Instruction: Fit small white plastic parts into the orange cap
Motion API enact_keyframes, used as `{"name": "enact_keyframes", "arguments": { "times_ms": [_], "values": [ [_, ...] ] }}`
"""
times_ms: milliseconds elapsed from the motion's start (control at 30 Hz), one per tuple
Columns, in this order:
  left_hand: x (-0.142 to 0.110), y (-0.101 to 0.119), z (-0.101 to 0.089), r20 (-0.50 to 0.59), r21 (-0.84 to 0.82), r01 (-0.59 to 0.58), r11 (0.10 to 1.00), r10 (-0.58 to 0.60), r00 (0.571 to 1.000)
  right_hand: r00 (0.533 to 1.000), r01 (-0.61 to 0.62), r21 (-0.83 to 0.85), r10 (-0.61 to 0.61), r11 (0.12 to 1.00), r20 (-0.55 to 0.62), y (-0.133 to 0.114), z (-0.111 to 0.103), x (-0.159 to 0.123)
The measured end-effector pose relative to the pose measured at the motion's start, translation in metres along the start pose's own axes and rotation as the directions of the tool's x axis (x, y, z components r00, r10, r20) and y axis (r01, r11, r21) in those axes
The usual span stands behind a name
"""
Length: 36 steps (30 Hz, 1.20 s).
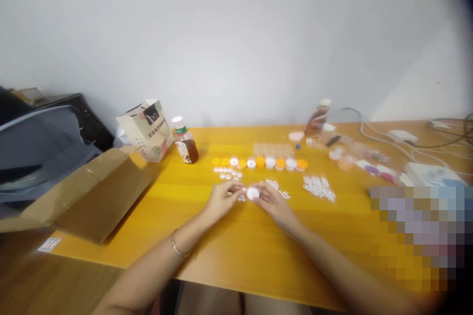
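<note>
Over the middle of the table, my right hand (274, 203) pinches a round white disc (253, 193) that looks like a cap or lid. Just left of it is my left hand (223, 198), thumb and forefinger pressed together; a small white spot shows at the fingertips, too blurred to name. Behind the hands lie small white round pieces (229, 176) in short rows. Past these runs a line of orange caps (260, 161) and white caps (270, 163). White cut-out pieces (272, 185) lie beside my right hand, partly hidden by it.
More white cut-out pieces (319, 187) lie to the right. A clear plastic tray (273, 149) sits behind the caps. Bottles of brown liquid (189, 150) stand left and far right. An open cardboard box (99, 197) and paper bag (146, 133) occupy the left; cables (373, 138) cross the right.
</note>
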State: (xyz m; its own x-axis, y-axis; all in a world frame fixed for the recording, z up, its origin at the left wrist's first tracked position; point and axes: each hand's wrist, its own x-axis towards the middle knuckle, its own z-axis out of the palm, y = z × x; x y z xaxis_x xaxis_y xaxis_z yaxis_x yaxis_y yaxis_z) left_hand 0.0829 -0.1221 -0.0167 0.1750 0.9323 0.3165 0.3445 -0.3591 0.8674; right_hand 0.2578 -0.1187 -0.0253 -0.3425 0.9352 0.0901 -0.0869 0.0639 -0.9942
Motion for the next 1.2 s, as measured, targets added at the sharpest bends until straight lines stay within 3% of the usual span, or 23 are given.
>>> {"name": "enact_keyframes", "arguments": {
  "times_ms": [233, 433, 633, 1033, 1200],
  "values": [
    [0.003, 0.004, 0.005, 0.002, 0.164, -0.153, 0.975, 0.154, 0.988, 1.000, -0.027, 0.025, 0.027, 0.999, -0.016, 0.002, 0.002, 0.000],
    [0.004, 0.002, 0.009, 0.009, 0.167, -0.173, 0.971, 0.174, 0.985, 0.999, -0.038, 0.036, 0.039, 0.999, -0.031, 0.003, 0.004, 0.000],
    [0.001, 0.005, 0.009, 0.027, 0.292, -0.222, 0.930, 0.224, 0.974, 0.999, -0.034, 0.041, 0.035, 0.999, -0.032, 0.003, 0.005, 0.000],
    [0.003, 0.010, 0.011, 0.033, 0.354, -0.178, 0.918, 0.178, 0.983, 0.999, -0.023, -0.003, 0.023, 1.000, -0.038, 0.002, 0.006, -0.001],
    [0.002, 0.010, 0.011, 0.011, 0.308, -0.154, 0.939, 0.158, 0.987, 0.999, -0.016, -0.019, 0.015, 1.000, -0.047, 0.003, 0.006, -0.001]
  ]
}}
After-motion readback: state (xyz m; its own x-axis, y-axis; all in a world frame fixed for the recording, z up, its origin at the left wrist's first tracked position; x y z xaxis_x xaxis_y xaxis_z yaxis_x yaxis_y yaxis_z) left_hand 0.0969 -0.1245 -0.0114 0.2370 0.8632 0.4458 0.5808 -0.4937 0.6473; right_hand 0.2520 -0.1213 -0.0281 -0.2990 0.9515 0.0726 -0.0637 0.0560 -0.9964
